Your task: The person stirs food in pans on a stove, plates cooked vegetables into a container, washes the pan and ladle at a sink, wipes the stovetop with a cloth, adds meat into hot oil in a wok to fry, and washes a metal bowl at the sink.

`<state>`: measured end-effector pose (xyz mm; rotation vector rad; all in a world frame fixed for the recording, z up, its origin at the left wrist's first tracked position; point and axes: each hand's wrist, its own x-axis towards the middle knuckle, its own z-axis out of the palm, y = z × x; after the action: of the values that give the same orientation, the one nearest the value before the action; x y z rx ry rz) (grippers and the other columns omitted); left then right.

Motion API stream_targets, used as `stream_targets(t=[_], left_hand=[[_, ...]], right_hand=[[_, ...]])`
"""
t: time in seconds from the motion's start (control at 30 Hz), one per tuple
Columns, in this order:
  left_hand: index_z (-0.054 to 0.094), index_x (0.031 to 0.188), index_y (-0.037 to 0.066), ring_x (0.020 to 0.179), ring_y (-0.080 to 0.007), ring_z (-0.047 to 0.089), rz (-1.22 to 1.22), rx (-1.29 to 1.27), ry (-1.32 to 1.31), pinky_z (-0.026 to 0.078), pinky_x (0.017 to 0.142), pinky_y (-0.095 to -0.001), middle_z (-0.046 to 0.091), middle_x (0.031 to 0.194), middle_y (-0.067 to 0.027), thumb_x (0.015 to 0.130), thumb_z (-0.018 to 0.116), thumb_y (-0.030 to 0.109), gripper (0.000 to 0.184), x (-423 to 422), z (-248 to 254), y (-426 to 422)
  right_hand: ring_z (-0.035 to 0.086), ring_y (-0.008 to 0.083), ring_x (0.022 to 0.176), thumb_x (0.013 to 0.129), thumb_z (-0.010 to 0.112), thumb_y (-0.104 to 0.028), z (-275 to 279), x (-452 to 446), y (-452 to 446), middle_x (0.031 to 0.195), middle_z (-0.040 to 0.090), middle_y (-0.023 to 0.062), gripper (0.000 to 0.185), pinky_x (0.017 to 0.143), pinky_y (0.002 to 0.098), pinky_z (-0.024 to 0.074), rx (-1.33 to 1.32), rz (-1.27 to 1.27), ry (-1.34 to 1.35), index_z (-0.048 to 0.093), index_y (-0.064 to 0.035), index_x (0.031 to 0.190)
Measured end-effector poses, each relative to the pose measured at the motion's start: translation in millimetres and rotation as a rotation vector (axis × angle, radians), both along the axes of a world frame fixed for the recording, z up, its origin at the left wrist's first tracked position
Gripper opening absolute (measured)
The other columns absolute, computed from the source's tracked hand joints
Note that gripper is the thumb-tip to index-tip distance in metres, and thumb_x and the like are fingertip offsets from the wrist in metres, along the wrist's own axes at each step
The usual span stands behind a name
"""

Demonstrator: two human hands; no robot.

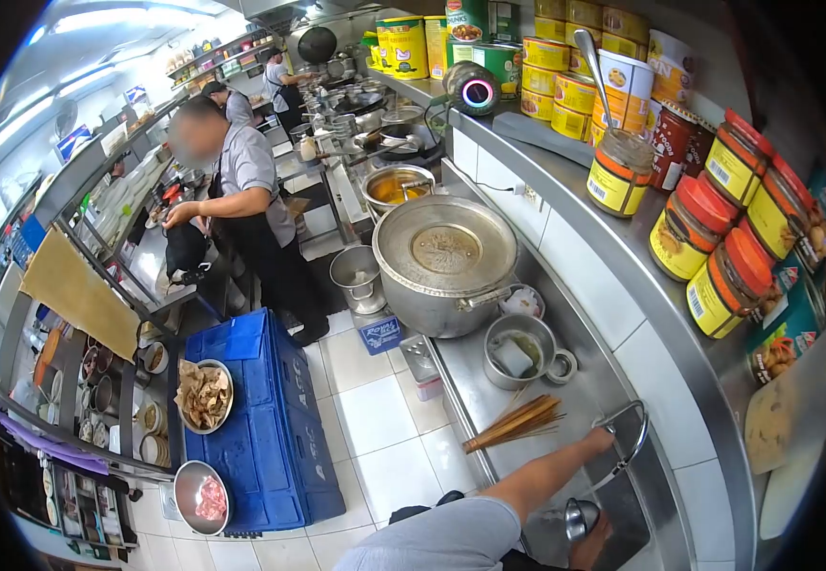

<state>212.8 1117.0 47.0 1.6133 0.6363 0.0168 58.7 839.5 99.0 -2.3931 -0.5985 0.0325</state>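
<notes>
My left arm, in a grey sleeve, reaches across the metal sink counter. My left hand is closed at one end of a curved metal tap. Lower down, my right hand holds a small shiny metal bowl, its fingers partly hidden. A bundle of thin brown sticks lies beside my left forearm. Past it sits a metal pot with liquid and a pale block inside.
A large lidded pot stands on the counter. Jars and cans line the shelf at right. Blue crates hold a bowl of brown pieces and a bowl of pink meat. A co-worker stands beyond, others farther back.
</notes>
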Motion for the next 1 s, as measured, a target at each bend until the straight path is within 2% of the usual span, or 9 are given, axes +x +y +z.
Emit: stream_targets(t=[0.07,0.13,0.37,0.43,0.63,0.7,0.77,0.87,1.0], left_hand=[[0.072,0.099,-0.005,0.102,-0.0382,0.068,-0.021,0.044,0.014,0.053,0.084,-0.0407,0.070,0.106,-0.0275,0.085,0.057,0.028,0.038,-4.2,9.7,0.2],[0.071,0.101,0.005,0.095,-0.0260,0.065,0.053,-0.281,0.061,0.051,0.079,-0.0430,0.070,0.100,-0.0141,0.084,0.058,0.033,0.035,-7.1,19.3,2.6],[0.064,0.105,0.012,0.091,-0.0181,0.060,0.147,-0.637,0.399,0.049,0.076,-0.0493,0.063,0.096,-0.0064,0.090,0.052,0.037,0.031,27.6,29.0,2.3],[0.055,0.123,0.009,0.094,-0.0206,0.060,0.201,-0.706,0.392,0.045,0.092,-0.0577,0.062,0.109,-0.0092,0.091,0.045,0.035,0.042,-2.6,76.6,4.9],[0.057,0.108,0.015,0.064,-0.0126,0.052,0.192,-1.161,0.268,0.048,0.083,-0.0491,0.060,0.083,0.0007,0.091,0.044,0.027,0.024,58.3,5.6,-2.9],[0.058,0.109,0.017,0.065,-0.0123,0.054,0.213,-1.148,0.189,0.049,0.080,-0.0475,0.061,0.084,0.0004,0.092,0.044,0.024,0.024,40.2,29.8,-5.3],[0.060,0.110,0.018,0.066,-0.0121,0.056,0.241,-1.130,0.110,0.050,0.077,-0.0459,0.063,0.085,0.0001,0.092,0.045,0.022,0.024,8.6,36.9,1.7],[0.063,0.112,0.017,0.074,-0.0114,0.061,-0.021,-0.989,0.017,0.052,0.070,-0.0428,0.066,0.088,-0.0012,0.092,0.049,0.021,0.025,-26.5,27.1,7.5],[0.064,0.123,0.013,0.079,-0.0143,0.063,-0.244,-0.402,-0.001,0.051,0.060,-0.0390,0.068,0.096,-0.0034,0.091,0.055,0.023,0.035,-99.3,16.7,16.4]], right_hand=[[0.048,0.0436,0.126,0.089,0.057,-0.019,4.8,-0.8,-4.2,0.134,0.053,0.0265,0.058,0.106,0.0491,0.0385,-0.233,0.147,-0.060,0.043,-0.0029,0.143],[0.051,0.0442,0.123,0.086,0.061,-0.021,15.1,-7.8,5.2,0.131,0.055,0.0261,0.057,0.103,0.0505,0.0408,-0.138,0.131,-0.088,0.049,-0.0036,0.139],[0.055,0.0445,0.112,0.078,0.070,-0.028,48.6,-13.8,1.2,0.122,0.061,0.0193,0.052,0.097,0.0549,0.0445,-0.142,0.171,-0.198,0.062,-0.0108,0.127],[0.055,0.0441,0.113,0.079,0.070,-0.028,49.3,-15.1,2.9,0.121,0.061,0.0193,0.051,0.097,0.0549,0.0445,-0.088,0.173,-0.194,0.063,-0.0107,0.126],[0.054,0.0402,0.116,0.082,0.068,-0.030,-10.0,5.2,-2.3,0.123,0.059,0.0192,0.043,0.097,0.0541,0.0438,-0.039,0.081,-0.061,0.064,-0.0120,0.121],[0.055,0.0386,0.115,0.084,0.067,-0.030,-3.1,1.3,1.3,0.123,0.060,0.0190,0.040,0.097,0.0542,0.0435,0.145,-0.035,0.099,0.065,-0.0131,0.119],[0.055,0.0385,0.112,0.087,0.063,-0.035,44.0,-10.1,24.8,0.121,0.059,0.0206,0.038,0.094,0.0545,0.0434,-0.394,0.146,-0.307,0.065,-0.0129,0.117],[0.055,0.0410,0.107,0.089,0.058,-0.039,-30.6,22.2,-19.6,0.119,0.059,0.0217,0.039,0.090,0.0553,0.0425,-0.437,0.146,-0.551,0.064,-0.0131,0.118],[0.053,0.0440,0.109,0.087,0.056,-0.037,49.2,-5.6,-5.7,0.120,0.057,0.0217,0.042,0.090,0.0561,0.0409,-0.164,0.166,-0.437,0.062,-0.0126,0.121]])
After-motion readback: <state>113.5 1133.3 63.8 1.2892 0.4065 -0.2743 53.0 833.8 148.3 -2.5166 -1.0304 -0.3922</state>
